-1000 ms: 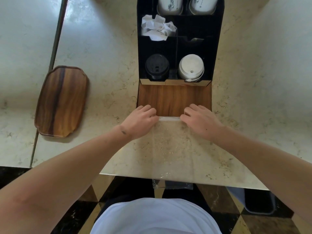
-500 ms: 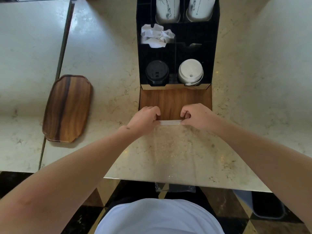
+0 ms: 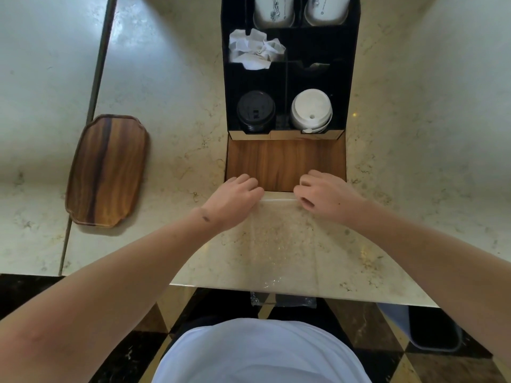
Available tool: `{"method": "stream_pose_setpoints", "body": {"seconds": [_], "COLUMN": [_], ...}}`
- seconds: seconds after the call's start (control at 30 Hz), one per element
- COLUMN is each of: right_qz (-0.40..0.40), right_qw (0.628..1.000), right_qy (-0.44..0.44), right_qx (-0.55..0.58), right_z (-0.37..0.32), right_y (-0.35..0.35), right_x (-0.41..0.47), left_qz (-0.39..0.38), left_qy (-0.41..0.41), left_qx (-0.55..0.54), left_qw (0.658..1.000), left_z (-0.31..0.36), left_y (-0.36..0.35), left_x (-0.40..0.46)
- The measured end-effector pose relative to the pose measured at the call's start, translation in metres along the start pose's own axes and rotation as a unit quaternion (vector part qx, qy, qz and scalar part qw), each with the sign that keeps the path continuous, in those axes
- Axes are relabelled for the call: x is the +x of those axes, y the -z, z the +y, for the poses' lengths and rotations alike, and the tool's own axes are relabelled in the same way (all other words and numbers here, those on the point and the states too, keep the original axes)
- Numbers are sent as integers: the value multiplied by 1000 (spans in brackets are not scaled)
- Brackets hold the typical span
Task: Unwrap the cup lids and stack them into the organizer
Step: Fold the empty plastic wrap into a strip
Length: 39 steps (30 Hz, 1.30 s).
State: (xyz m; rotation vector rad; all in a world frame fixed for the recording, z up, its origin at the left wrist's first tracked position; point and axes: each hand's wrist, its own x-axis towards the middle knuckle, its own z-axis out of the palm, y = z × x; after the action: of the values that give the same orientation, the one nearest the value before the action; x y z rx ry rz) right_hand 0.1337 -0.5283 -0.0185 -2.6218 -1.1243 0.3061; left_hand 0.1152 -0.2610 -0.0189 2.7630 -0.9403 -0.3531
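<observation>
A clear, crinkled plastic wrapper (image 3: pixel 279 239) lies flat on the pale marble surface (image 3: pixel 414 189), running from the wooden front of the organizer back to the surface's near edge, where its tail hangs over. The left hand (image 3: pixel 232 201) has its fingers curled and pinches the wrapper's far left corner; the right hand (image 3: pixel 325 196) does the same at the far right corner, so the folded far edge is stretched between them, just in front of the tall black organizer with a wood-grain front panel (image 3: pixel 286 164). That organizer stands at the far edge of the surface. Its near left compartment holds a stack of black plastic cup lids (image 3: pixel 255 110), and the near right compartment holds a stack of white plastic cup lids (image 3: pixel 311 110). Behind the black lids sits crumpled white paper (image 3: pixel 255 49), and white printed paper cups (image 3: pixel 273 9) fill the far compartments. An oblong dark wooden tray (image 3: pixel 106 170) lies near the left edge of the surface, well apart from the hands
</observation>
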Motion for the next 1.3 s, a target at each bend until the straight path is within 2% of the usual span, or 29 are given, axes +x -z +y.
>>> {"method": "stream_pose_setpoints", "body": {"seconds": [0.17, 0.33, 0.53, 0.7, 0.87, 0.97, 1.07, 1.17, 1.3], "right_qz": [21, 47, -8, -62, -43, 8, 45, 52, 22], "right_qw": [999, 998, 970, 959, 975, 995, 999, 998, 999], "right_qy": [14, -44, -183, -198, -151, -64, 17, 38, 36], "right_qx": [-27, 11, 160, 193, 157, 78, 20, 1, -2], "right_z": [-4, -12, -8, 4, 2, -3, -2, 0, -1], "right_y": [-12, -18, -11, -8, -9, -10, -14, -22, -24], "right_x": [-11, -22, -5, -1, -10, -19, -25, -32, -46], "left_qz": [-2, 66, 68, 33, 34, 67, 104, 118, 126], "left_qy": [-32, -18, 134, 197, 149, 75, 3, -39, -27], "left_qx": [49, 11, -104, -176, -159, -112, -65, -37, -21], "left_qw": [998, 998, 983, 964, 975, 989, 992, 992, 991], "left_z": [2, 4, 16, 10, 7, 5, 4, 3, 3], "left_y": [-7, -12, -7, -10, -10, -12, -19, -27, -31], "left_x": [-8, -26, -17, -8, -16, -23, -29, -35, -41]}}
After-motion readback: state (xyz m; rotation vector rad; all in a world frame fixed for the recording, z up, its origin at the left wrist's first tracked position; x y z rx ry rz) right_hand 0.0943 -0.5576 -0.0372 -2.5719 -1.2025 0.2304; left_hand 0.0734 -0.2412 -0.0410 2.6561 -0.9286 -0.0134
